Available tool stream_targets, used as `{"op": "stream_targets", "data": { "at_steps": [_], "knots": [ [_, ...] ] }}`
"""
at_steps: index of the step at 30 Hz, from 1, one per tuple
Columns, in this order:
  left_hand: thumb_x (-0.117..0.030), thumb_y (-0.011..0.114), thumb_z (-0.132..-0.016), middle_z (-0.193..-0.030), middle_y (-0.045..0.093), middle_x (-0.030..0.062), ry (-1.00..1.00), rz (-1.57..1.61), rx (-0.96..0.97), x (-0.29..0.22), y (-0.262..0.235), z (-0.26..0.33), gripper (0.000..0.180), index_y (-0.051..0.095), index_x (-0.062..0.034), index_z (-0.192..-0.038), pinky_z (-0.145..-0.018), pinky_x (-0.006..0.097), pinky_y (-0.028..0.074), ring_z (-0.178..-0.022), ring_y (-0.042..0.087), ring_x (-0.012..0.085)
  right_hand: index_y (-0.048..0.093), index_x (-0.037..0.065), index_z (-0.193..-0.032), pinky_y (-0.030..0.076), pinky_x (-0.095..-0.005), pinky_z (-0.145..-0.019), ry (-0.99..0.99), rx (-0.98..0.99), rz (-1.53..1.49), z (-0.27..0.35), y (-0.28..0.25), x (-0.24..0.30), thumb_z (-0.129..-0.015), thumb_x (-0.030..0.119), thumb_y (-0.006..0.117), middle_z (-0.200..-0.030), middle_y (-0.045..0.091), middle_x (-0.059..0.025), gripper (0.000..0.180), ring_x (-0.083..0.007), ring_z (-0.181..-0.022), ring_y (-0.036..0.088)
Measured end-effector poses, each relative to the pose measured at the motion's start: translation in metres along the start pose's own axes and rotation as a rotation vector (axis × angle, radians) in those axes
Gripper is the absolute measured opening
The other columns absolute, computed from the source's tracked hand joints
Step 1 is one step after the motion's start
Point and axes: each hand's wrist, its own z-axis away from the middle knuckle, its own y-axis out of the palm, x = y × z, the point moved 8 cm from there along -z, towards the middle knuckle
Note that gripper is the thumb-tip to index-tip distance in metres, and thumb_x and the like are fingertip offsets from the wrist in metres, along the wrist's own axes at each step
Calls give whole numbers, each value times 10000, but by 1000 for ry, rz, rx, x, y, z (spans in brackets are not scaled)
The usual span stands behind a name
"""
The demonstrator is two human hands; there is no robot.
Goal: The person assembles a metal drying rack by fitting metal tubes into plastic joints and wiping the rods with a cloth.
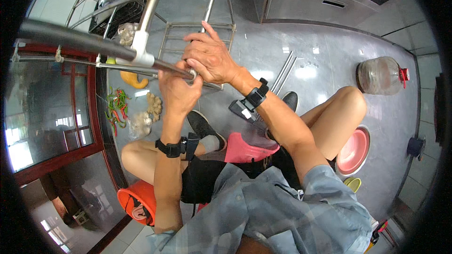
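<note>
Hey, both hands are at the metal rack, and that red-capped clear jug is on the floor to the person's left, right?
Not quite: the head view shows the red-capped clear jug on the floor to the person's right. Both the left hand and right hand are at the metal rack.

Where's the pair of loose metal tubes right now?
In the head view, the tubes are right of centre, between the right hand and the jug, running down toward the right forearm beside the right shoe.
</note>
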Motion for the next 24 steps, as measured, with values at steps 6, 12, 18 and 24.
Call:
{"op": "stream_targets", "data": {
  "at_steps": [6, 12, 18, 24],
  "knots": [
    [-247, 800, -720, -753, 619, 66, 9, -100, -131, -4, -5, 18, 421, 631, -58, -1056, -1023, 460, 365, -820, 611, 262, 646, 129, -729, 201, -527, -1155, -188, 123, 285, 7, -1, -89, -880, 260, 575, -780, 615, -32, 212, -237, -967, 576],
    [-180, 790, -737, -705, 539, 60, 14, -103, -139, -11, -8, 20, 270, 631, -44, -909, -1003, 491, 367, -713, 532, 250, 564, 90, -609, 427, -423, -679, -45, -38, 379, 31, -10, -121, -831, 120, 655, -633, 553, -65, 241, -270, -725, 553],
    [-206, 814, -730, -746, 584, 73, 47, -117, -125, -9, -15, 19, 317, 638, -40, -936, -1024, 486, 373, -744, 579, 248, 589, -12, -624, 368, -304, -511, 826, -725, -23, 85, -91, -174, -938, 245, 615, -544, 541, -51, 406, -101, -529, 428],
    [-187, 802, -734, -862, 620, 66, 54, -80, -92, -5, -8, 21, 384, 604, -56, -1036, -1028, 489, 346, -827, 575, 248, 700, 2, -730, 514, -434, -714, 1387, -70, 380, 240, -75, -255, -828, 337, 676, -711, 678, -194, 350, -351, -709, 667]
  ]
}}
